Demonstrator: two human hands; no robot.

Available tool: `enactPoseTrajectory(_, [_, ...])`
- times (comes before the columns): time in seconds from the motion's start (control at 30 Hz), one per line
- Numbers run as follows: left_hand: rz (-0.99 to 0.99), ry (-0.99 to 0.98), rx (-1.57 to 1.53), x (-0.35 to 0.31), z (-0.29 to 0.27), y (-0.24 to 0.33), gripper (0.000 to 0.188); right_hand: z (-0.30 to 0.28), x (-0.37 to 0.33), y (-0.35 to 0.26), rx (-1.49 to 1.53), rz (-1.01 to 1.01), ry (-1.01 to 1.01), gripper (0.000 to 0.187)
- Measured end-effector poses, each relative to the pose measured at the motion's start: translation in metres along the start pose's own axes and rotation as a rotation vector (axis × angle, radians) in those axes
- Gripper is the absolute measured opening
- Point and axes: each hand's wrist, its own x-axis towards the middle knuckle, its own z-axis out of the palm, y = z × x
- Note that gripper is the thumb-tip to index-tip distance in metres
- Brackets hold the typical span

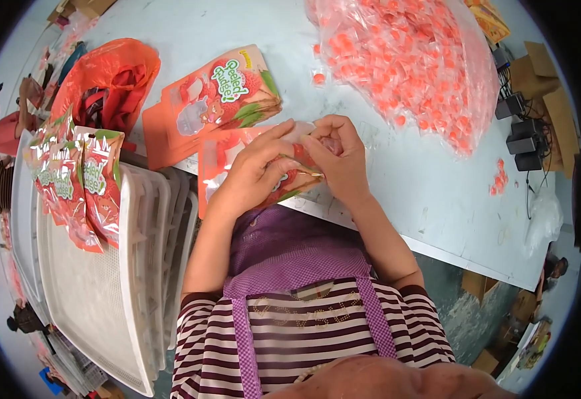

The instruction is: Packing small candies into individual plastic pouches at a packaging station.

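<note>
Close together at the table's near edge, both my hands work over a red printed candy pouch. With bent fingers, my left hand grips the pouch near its open end. My right hand is curled at that opening, fingers closed around small pink wrapped candies; how many is hidden. Left of my hands lies a stack of flat matching pouches, fanned out a little. A large clear bag of wrapped pink candies lies beyond my right hand, and one loose candy sits beside it.
To my left, filled pouches lie on stacked white trays. An orange plastic bag stands at the table's left. Several loose candies, black devices with cables and cardboard boxes are at the right. Other people sit farther off.
</note>
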Motion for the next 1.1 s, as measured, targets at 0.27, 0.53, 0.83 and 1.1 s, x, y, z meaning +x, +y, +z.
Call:
enactPoseTrajectory(0.27, [0.226,-0.090,0.209,0.008,0.002,0.004,0.018,-0.003,0.012,-0.013,-0.047,0.319,0.024,0.013])
enactPoseTrajectory(0.53, [0.273,-0.031,0.272,0.014,0.012,-0.008,0.019,0.005,0.028,0.002,-0.324,-0.059,0.155,0.013])
enactPoseTrajectory(0.83, [-0.004,0.033,-0.070,0.004,0.016,-0.018,0.014,-0.012,0.029,0.013,-0.621,-0.521,-0.128,0.020])
enactPoseTrajectory(1.1, [0.065,0.020,-0.043,0.007,0.021,-0.017,0.013,0.002,0.023,-0.011,-0.239,-0.006,-0.084,0.015])
